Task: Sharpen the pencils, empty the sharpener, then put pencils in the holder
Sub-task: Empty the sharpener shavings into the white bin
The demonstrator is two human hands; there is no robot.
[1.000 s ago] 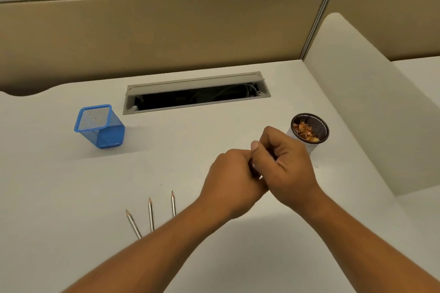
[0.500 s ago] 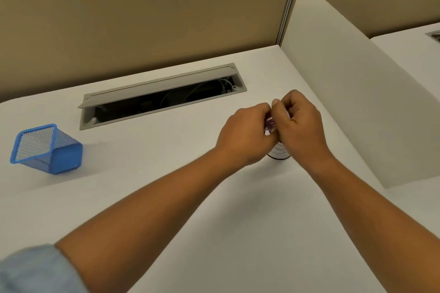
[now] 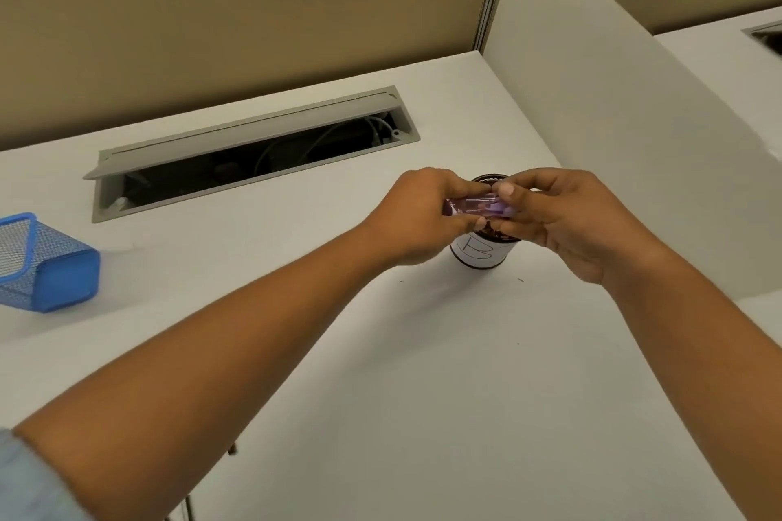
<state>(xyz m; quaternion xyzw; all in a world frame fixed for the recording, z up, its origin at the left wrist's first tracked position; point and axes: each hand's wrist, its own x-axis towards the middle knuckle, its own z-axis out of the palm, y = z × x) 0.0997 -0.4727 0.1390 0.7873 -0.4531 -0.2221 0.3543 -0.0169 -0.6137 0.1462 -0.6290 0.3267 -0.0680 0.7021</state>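
Observation:
A small purple see-through sharpener (image 3: 480,207) is held level between both hands, right above a dark mesh cup (image 3: 480,254) with a white label. My left hand (image 3: 419,216) grips its left end. My right hand (image 3: 563,220) pinches its right end with thumb and fingers. The cup's mouth is mostly hidden behind the hands and sharpener. The blue mesh pencil holder (image 3: 46,266) stands tilted at the far left of the desk. No pencils are in view.
A grey cable hatch (image 3: 249,152) stands open at the back of the white desk (image 3: 423,393). A white divider panel (image 3: 613,118) rises on the right, and tan partition walls close off the back.
Both hands carried the sharpener from in front of the cup to above it, then drew slightly apart along it. The camera turned right, so the three pencils left the view.

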